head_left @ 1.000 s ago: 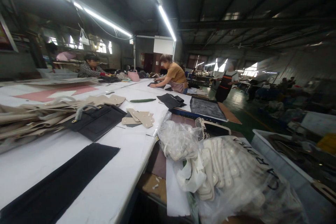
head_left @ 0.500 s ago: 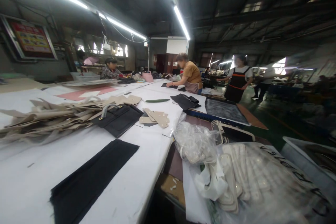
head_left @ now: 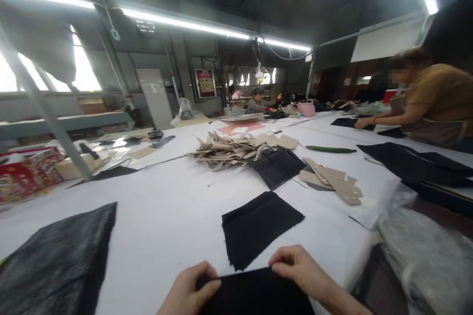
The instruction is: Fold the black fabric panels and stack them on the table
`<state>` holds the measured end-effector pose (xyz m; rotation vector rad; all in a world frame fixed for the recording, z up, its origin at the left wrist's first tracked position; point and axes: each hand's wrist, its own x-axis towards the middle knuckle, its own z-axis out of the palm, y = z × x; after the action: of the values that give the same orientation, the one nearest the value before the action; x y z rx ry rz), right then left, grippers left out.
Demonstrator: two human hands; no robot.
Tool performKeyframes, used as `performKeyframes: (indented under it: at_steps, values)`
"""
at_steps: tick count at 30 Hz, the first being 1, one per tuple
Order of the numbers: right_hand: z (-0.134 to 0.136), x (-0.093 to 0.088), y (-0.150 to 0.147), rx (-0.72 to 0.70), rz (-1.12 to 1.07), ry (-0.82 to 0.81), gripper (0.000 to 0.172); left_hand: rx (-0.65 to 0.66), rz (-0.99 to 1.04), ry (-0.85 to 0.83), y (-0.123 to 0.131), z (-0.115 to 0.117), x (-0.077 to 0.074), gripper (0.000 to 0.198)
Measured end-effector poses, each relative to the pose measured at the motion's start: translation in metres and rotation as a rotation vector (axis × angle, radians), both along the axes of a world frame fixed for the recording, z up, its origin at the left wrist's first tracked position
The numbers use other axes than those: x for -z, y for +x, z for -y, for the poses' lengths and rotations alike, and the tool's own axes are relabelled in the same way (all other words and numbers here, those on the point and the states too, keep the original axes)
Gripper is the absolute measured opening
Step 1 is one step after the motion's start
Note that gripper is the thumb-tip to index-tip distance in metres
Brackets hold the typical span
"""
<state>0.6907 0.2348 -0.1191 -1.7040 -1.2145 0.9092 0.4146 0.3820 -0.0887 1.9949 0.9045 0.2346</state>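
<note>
While the left hand [head_left: 192,288] and right hand [head_left: 305,270] angled toward each other, their fingers [head_left: 285,254] pinched a black fabric panel [head_left: 253,295] by its far edge.

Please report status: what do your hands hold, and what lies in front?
Left hand and right hand pinching one edge of black cloth. Second black piece lies just beyond. Black bag farther off, beside beige pieces.

We hold our two bare hands low in front of us, apart and nearly level. Our left hand [head_left: 192,288] points inward, thumb pinching against its curled index finger, its wrist at the lower edge of view. Our right hand [head_left: 295,268] pinches likewise, facing it, its bare forearm [head_left: 340,300] slanting down rightward.
</note>
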Motion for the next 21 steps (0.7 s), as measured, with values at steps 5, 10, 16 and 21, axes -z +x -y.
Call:
performKeyframes:
  at_steps: [5,10,16,21]
  values:
    - [-0.051,-0.023,0.082,0.034,0.339,0.055,0.020,-0.135,0.102,0.278,0.098,-0.023,0.010,0.010]
    - [-0.116,-0.020,0.119,0.068,0.633,0.062,0.019,-0.268,0.046,0.360,0.143,-0.052,0.025,0.011]
    - [-0.159,0.008,0.116,0.126,0.921,0.110,0.022,-0.346,-0.017,0.413,0.155,-0.072,0.045,0.006]
    - [-0.162,0.034,0.110,0.188,1.041,0.180,0.024,-0.360,-0.004,0.433,0.155,-0.078,0.056,0.006]
